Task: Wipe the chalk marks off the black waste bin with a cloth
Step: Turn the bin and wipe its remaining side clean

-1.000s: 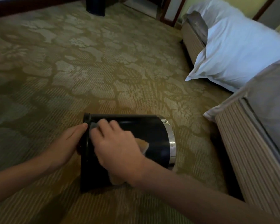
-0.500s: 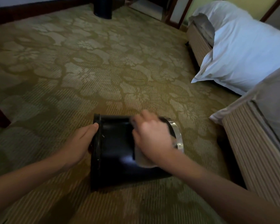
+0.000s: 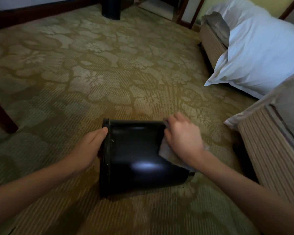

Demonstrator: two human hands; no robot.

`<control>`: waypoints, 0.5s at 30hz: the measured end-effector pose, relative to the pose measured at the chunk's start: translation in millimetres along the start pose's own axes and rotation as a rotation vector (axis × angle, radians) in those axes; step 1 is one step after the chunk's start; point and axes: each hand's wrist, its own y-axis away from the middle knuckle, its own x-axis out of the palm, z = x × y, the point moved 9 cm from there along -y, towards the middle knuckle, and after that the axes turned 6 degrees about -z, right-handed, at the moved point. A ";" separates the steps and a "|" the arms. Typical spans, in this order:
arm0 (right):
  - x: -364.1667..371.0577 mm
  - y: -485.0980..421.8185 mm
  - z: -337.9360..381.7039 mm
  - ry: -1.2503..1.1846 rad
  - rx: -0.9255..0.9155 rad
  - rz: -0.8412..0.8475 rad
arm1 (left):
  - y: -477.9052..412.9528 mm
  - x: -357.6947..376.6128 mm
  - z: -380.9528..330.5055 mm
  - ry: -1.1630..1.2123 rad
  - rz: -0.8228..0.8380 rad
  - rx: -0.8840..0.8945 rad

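The black waste bin (image 3: 136,158) lies on its side on the patterned carpet, its base end to the left. My left hand (image 3: 90,146) grips that left end, fingers curled over the edge. My right hand (image 3: 182,138) presses a grey cloth (image 3: 168,151) against the bin's right end, covering the rim there. A small white speck shows near the bin's left edge; the rest of the glossy side shows only a light reflection.
A bed base (image 3: 270,150) with striped skirting stands close on the right, with a white pillow (image 3: 255,53) hanging off a second bed behind it. A dark furniture leg (image 3: 2,116) stands at the left. A dark cylinder (image 3: 110,9) stands far back.
My right hand has swept the cloth from the bin's left end across to its right end. The left hand keeps its hold, and the view has shifted slightly.
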 end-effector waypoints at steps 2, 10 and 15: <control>-3.6 3.2 51.2 -0.092 -0.092 -0.025 | 1.1 1.6 -3.3 0.029 0.000 0.007; -1.1 5.1 15.0 -0.112 -0.088 -0.001 | 14.3 -2.4 -0.8 0.023 -0.077 0.025; 11.7 -1.9 -65.3 -0.034 0.202 0.093 | 37.7 1.9 -2.8 0.005 -0.009 0.084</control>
